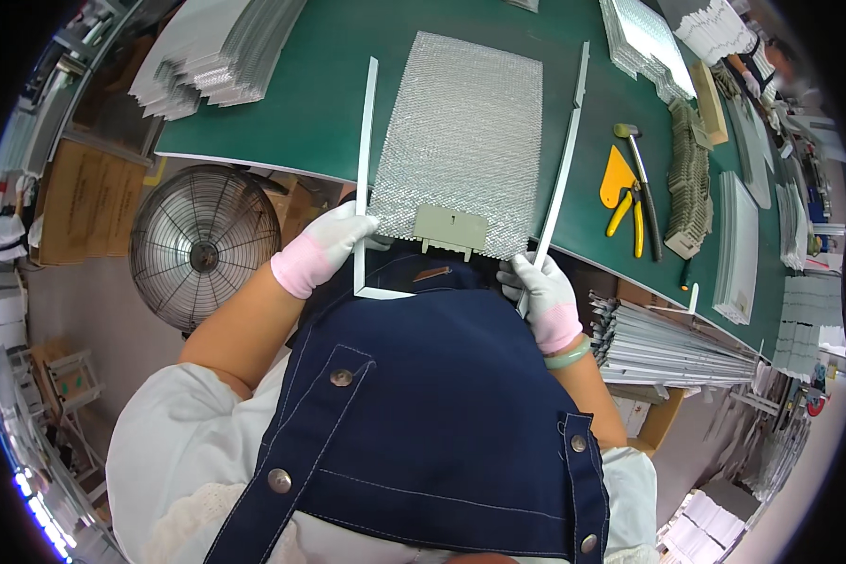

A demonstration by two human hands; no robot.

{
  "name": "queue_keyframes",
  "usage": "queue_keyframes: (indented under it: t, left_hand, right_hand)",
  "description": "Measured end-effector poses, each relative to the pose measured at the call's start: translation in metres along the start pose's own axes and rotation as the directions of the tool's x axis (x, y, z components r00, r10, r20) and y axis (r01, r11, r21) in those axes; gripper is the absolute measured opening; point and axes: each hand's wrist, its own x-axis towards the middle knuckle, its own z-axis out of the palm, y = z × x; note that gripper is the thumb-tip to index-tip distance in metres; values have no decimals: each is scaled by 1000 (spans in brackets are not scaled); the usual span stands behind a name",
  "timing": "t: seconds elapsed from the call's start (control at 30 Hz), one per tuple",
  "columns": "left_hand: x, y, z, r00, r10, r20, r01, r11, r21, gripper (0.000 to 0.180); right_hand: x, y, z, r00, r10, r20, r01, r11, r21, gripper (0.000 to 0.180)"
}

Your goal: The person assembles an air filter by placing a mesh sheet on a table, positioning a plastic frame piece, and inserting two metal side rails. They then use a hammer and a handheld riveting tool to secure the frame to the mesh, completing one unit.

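A silvery metal mesh panel [465,132] reaches over the near edge of the green table, with a grey-green plastic clip piece [453,228] on its near edge. My left hand [329,242], in a white glove with a pink cuff, is closed at the panel's near left corner, where a white metal frame strip [365,155] passes. That strip bends at its near end into a short leg against my apron. Gloved alike, my right hand [545,296] pinches another white strip [561,179] by the panel's near right corner. Some fingertips of both hands are hidden.
On the green table [282,132] lie a hammer [637,169], yellow-handled pliers [634,211], an orange scraper [617,177] and a row of grey-green clip pieces [686,188]. Stacked panels [221,47] stand at the far left. A floor fan [204,249] is left of me; metal strips [658,343] lie below right.
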Motion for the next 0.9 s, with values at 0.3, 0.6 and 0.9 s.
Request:
queue_keyframes:
  t: [0.3, 0.6, 0.9]
  left_hand:
    - [7, -8, 11, 996, 75, 42, -66, 981, -183, 42]
    - [25, -6, 30, 985, -13, -172, -32, 965, -260, 42]
    - [17, 4, 34, 971, -98, -218, 63, 985, -161, 44]
  right_hand:
    - [1, -1, 9, 995, -68, 79, 49, 975, 215, 30]
    - [16, 11, 12, 990, -137, 18, 116, 896, 429, 22]
    - [20, 14, 14, 991, -135, 16, 108, 853, 510, 20]
